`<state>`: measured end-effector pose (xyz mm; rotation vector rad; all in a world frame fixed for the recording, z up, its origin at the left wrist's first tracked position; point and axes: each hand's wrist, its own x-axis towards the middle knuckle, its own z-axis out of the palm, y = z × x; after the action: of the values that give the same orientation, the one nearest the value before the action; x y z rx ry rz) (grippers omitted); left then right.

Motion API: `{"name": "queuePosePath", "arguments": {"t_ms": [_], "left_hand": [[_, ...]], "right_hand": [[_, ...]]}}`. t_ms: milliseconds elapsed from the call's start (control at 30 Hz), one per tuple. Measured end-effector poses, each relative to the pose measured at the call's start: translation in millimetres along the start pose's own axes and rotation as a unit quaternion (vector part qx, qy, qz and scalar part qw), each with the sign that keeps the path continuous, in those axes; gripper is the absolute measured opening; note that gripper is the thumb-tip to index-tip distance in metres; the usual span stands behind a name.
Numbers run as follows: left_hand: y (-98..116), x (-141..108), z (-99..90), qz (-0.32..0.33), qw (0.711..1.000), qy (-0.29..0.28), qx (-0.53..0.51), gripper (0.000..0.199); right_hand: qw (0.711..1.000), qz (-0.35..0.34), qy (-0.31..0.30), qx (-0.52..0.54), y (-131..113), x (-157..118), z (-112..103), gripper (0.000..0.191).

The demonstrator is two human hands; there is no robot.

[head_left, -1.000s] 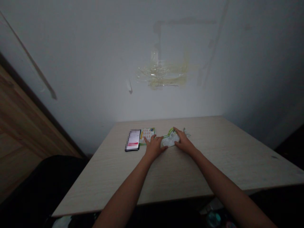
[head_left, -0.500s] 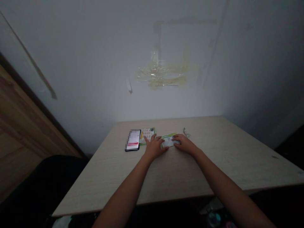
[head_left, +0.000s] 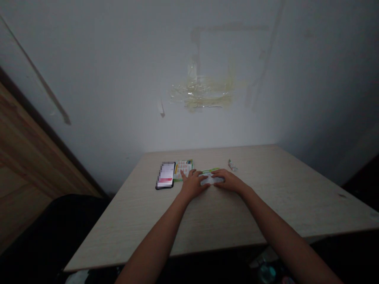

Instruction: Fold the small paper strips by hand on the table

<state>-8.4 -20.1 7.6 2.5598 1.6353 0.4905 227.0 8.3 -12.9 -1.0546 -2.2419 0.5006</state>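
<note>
A small flat green-and-white paper or packet (head_left: 209, 178) lies on the table between my hands; its exact kind is hard to tell in the dim light. At its left end is my left hand (head_left: 192, 185), thumb near the front edge and fingers over the top, some spread toward a printed card. My right hand (head_left: 230, 180) grips the right end, with thumb in front and fingers bent over the surface. The printed card (head_left: 184, 167), with rows of small pictures and a green border, lies just beyond my left hand, which partly covers its lower right.
A phone (head_left: 166, 175) with a lit, partly blurred screen lies left of the card. A small crumpled scrap (head_left: 232, 165) is behind my right hand. The pale wooden table (head_left: 290, 193) meets a wall (head_left: 118, 79) marked with old tape (head_left: 204, 94). A dark chair-like shape (head_left: 56, 232) stands at left.
The fingers of my right hand have shifted slightly left over the green-and-white packet, covering more of its top. My left hand stays nearly in place. Phone, card and scrap look unmoved.
</note>
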Motion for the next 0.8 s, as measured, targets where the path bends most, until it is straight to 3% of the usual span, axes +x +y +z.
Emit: {"name": "queuePosePath", "arguments": {"t_ms": [200,800], "left_hand": [[1,1,-2.8,0.005,1.0,-0.011,-0.013,0.043],[1,1,-3.8,0.004,1.0,0.016,-0.024,0.028]], "right_hand": [[1.0,0.0,0.01,-0.001,1,0,1,0.033],[1.0,-0.005,0.005,0.013,-9,3,-5,0.023]]}}
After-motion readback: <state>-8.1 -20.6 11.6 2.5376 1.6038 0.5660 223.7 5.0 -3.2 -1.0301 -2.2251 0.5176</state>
